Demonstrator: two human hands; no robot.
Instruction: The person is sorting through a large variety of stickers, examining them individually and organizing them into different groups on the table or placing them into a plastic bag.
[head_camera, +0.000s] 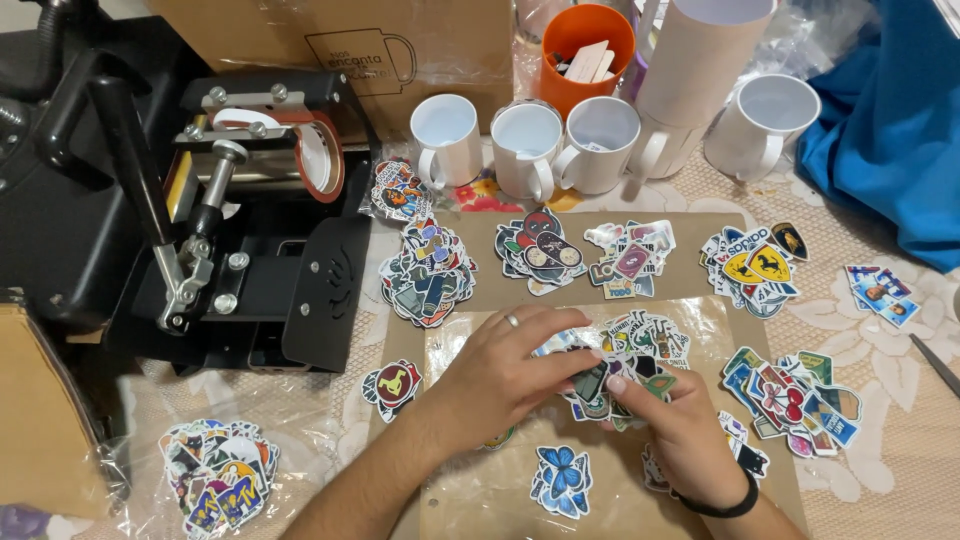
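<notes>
Brown cardboard box (330, 40), dark printed mug outline, rear of counter. Second plain brown box (35, 410), left edge. Clear plastic sticker bags (215, 475), front left.

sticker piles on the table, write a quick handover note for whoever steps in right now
Left hand: flat on the middle sticker pile, fingers spread, ring on one finger.
Right hand: fingertips pinching stickers at that same pile; black wristband.
Around: separate sticker piles on the brown board, a blue butterfly sticker lying alone near the front, white mugs in a row behind, black mug press on the left.
Done: several piles laid apart.
Left: the middle pile is still mixed under both hands.
</notes>
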